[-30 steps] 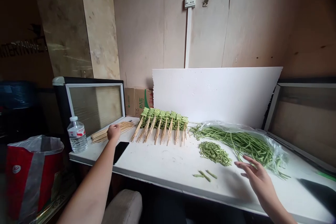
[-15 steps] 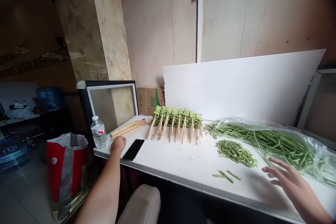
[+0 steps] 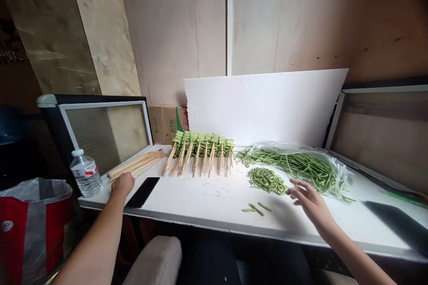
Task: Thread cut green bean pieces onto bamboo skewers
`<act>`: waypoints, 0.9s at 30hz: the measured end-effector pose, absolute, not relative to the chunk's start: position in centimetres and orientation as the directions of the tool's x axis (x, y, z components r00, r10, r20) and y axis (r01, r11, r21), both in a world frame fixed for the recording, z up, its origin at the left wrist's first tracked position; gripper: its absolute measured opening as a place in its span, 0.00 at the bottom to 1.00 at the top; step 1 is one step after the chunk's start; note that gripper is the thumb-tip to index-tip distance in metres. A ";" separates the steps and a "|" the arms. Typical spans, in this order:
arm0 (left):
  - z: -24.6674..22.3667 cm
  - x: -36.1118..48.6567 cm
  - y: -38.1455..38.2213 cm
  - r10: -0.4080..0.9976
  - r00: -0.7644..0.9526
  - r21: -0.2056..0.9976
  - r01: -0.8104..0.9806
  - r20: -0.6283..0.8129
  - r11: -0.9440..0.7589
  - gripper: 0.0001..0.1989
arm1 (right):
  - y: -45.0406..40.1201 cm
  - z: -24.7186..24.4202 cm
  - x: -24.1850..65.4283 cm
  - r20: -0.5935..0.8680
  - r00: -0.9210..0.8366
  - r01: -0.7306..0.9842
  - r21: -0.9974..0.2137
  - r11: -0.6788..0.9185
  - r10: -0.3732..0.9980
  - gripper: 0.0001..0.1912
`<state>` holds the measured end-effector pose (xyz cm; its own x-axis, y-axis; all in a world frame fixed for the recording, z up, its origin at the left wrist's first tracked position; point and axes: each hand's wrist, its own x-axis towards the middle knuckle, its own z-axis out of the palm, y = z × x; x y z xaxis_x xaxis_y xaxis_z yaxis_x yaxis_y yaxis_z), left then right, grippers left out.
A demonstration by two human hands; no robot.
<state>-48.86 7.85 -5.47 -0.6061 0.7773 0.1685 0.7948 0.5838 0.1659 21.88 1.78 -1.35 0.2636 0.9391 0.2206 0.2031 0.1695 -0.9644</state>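
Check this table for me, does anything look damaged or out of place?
Yes, the white board at the back of the table has a ragged left edge, unlike its straight top. Also, three cut bean pieces lie apart from the main pile, though that may be deliberate.

Single head-worn cam, approx. seated eye ht., just before the near edge of the counter (image 3: 200, 207). Faces fwd. & a bit down across it. Close, wide-angle view, from wearer's lap (image 3: 210, 260) below the counter to wall (image 3: 257, 31) behind it.
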 end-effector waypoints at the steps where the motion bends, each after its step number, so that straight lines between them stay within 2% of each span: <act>1: -5.4 -48.9 7.8 0.780 -0.603 0.161 0.797 0.167 0.582 0.13 | 1.8 -1.3 21.8 0.222 0.260 0.202 -0.964 0.172 0.940 0.33; 10: -5.3 -50.4 6.7 0.779 -0.609 0.178 0.791 0.147 0.585 0.13 | 4.2 -0.3 19.9 0.221 0.142 0.237 -0.954 0.183 0.965 0.32; 17: -5.4 -51.8 5.6 0.741 -0.643 0.222 0.764 0.193 0.606 0.15 | 5.5 1.1 17.0 0.175 0.084 0.180 -0.971 0.158 0.981 0.28; 19: -5.4 -52.2 5.8 0.726 -0.650 0.236 0.759 0.225 0.607 0.17 | 6.0 0.5 16.8 0.150 0.077 0.173 -0.976 0.135 0.986 0.29; 27: -5.0 -53.4 6.7 0.717 -0.643 0.239 0.766 0.269 0.597 0.12 | 7.0 -1.1 17.7 0.109 0.120 0.193 -0.978 0.085 0.987 0.27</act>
